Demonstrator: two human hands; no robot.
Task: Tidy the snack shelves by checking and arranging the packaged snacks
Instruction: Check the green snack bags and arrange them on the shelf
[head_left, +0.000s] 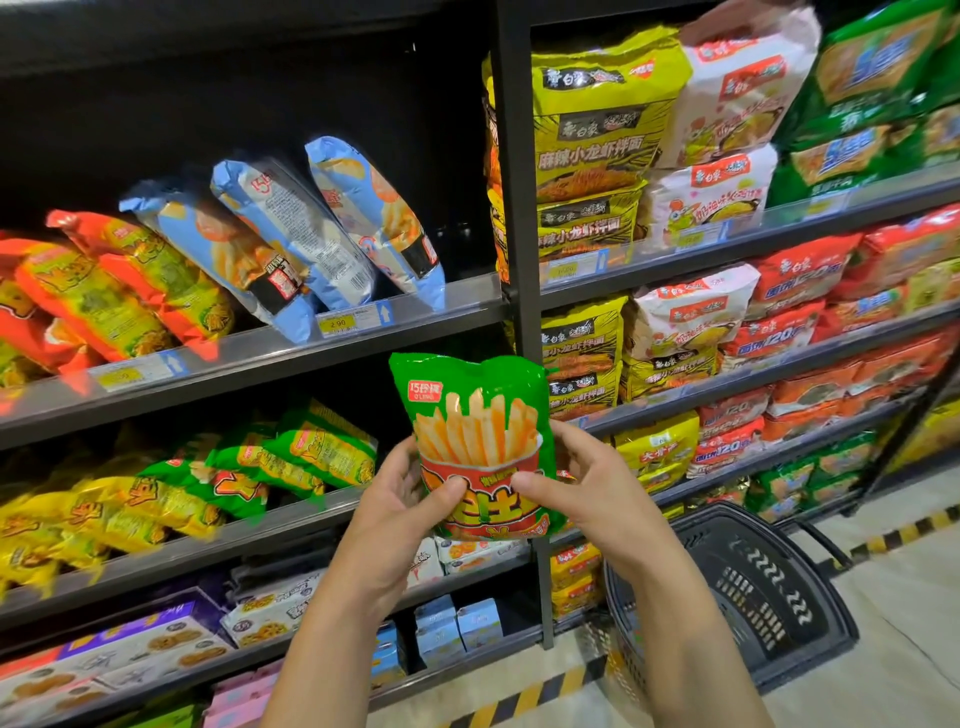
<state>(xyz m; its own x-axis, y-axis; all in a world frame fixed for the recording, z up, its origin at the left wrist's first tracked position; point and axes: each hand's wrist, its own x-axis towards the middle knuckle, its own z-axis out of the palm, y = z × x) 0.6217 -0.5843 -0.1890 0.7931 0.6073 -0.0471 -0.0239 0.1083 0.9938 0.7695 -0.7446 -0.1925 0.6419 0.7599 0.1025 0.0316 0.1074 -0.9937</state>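
Note:
A green snack bag (478, 410) with a picture of fries in a red cup is held upright in front of the shelves, front side facing me. My left hand (410, 499) grips its lower left edge, thumb across the front. My right hand (576, 483) grips its lower right edge the same way. Behind the bag runs the edge of the upper snack shelf (291, 358), with three light blue fries bags (291, 234) leaning to the left on it. More green and yellow snack bags (291, 457) lie on the shelf below.
Red and yellow bags (104, 291) fill the upper shelf's left part. A black upright post (519, 208) separates the noodle multipacks (592, 156) at the right. A dark plastic basket (753, 587) stands on the floor at the lower right. Boxed biscuits (156, 649) sit on the lower shelves.

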